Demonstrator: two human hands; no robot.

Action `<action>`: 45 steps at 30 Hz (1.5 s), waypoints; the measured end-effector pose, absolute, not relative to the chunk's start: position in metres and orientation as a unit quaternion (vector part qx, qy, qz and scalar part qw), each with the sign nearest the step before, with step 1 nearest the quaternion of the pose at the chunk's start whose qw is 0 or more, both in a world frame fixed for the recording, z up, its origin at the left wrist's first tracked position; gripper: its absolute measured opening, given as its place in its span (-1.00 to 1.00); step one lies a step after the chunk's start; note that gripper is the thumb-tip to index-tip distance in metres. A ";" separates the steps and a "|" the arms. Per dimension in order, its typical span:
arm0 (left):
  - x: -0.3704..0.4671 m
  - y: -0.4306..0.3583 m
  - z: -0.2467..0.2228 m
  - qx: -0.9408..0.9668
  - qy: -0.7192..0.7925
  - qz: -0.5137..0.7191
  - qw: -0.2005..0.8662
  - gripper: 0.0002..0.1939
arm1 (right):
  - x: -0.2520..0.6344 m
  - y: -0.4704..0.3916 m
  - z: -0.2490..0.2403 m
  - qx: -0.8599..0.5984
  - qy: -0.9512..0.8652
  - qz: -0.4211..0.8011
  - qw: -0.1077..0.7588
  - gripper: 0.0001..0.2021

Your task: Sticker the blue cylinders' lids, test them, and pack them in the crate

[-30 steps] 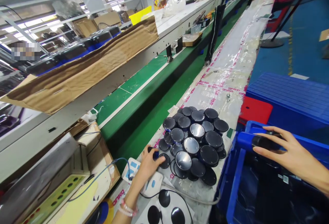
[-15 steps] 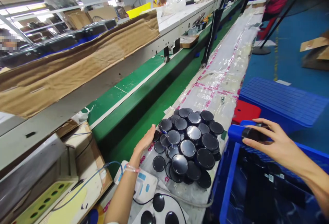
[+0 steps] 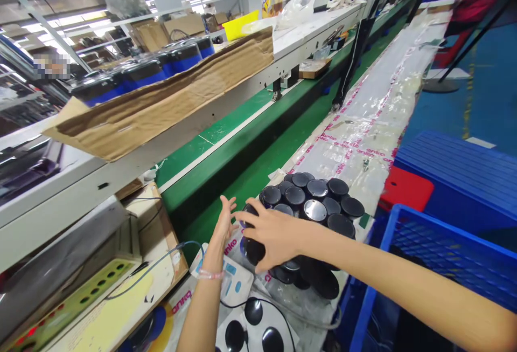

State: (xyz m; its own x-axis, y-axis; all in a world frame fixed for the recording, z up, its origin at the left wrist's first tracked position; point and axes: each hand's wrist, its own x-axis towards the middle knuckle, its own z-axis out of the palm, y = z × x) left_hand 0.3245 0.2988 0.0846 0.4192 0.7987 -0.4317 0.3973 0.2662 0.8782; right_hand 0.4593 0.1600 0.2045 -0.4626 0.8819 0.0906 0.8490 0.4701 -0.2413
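A heap of round black discs (image 3: 315, 211) lies on the plastic-covered bench. My right hand (image 3: 270, 233) reaches across the front of the heap to its left edge. Its fingers and thumb curve around black discs (image 3: 254, 252) that show between them; the palm side is hidden. My left hand (image 3: 226, 222) is just left of the right hand, fingers spread and holding nothing. Below the hands lies a white sheet (image 3: 252, 336) with several black discs on it.
A blue crate (image 3: 363, 314) with dark contents stands right of the bench, near a red stool (image 3: 406, 187) and a blue lid (image 3: 456, 163). A green conveyor (image 3: 246, 163) runs along the left. A grey cable (image 3: 311, 321) crosses the front. A person in red sits farther back.
My right hand has swung left from the crate to the heap's left edge. The left hand has drawn slightly away from the discs, its fingers spreading. The view has shifted a little.
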 end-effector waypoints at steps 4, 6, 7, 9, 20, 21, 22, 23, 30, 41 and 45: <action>0.296 0.272 0.094 0.507 0.537 0.167 0.654 -0.43 | 0.429 0.183 0.160 -0.510 -0.850 0.110 0.069 -0.63; 0.288 0.253 0.092 0.480 0.544 0.152 0.672 -0.37 | 0.422 0.188 0.143 -0.525 -0.839 0.125 0.071 -0.65; 0.286 0.243 0.090 0.470 0.545 0.142 0.680 -0.34 | 0.420 0.189 0.137 -0.533 -0.832 0.133 0.076 -0.64; 0.287 0.227 0.085 0.460 0.540 0.127 0.693 -0.29 | 0.417 0.191 0.134 -0.547 -0.819 0.145 0.094 -0.63; 0.290 0.159 0.116 0.609 0.533 0.331 0.485 -0.40 | 0.578 0.021 0.200 -0.728 -0.460 -0.042 0.507 -0.64; 0.293 0.141 0.122 0.637 0.501 0.355 0.465 -0.45 | 0.599 -0.013 0.182 -0.763 -0.372 -0.085 0.522 -0.62; 0.299 0.122 0.126 0.673 0.453 0.371 0.452 -0.53 | 0.616 -0.050 0.159 -0.797 -0.293 -0.107 0.517 -0.61; 0.307 0.102 0.128 0.731 0.374 0.351 0.450 -0.63 | 0.628 -0.087 0.132 -0.827 -0.218 -0.128 0.503 -0.61; 0.432 -0.034 0.049 0.860 0.084 -0.156 0.478 -0.74 | 0.597 -0.256 -0.041 -0.934 -0.050 -0.008 0.354 -0.73; 0.654 -0.079 -0.187 0.915 0.193 -0.196 0.294 -0.49 | 0.682 -0.267 -0.204 -0.962 -0.149 0.133 0.187 -0.53; 0.669 -0.073 -0.248 0.924 0.189 -0.178 0.280 -0.47 | 0.725 -0.262 -0.258 -0.967 -0.123 0.167 0.148 -0.41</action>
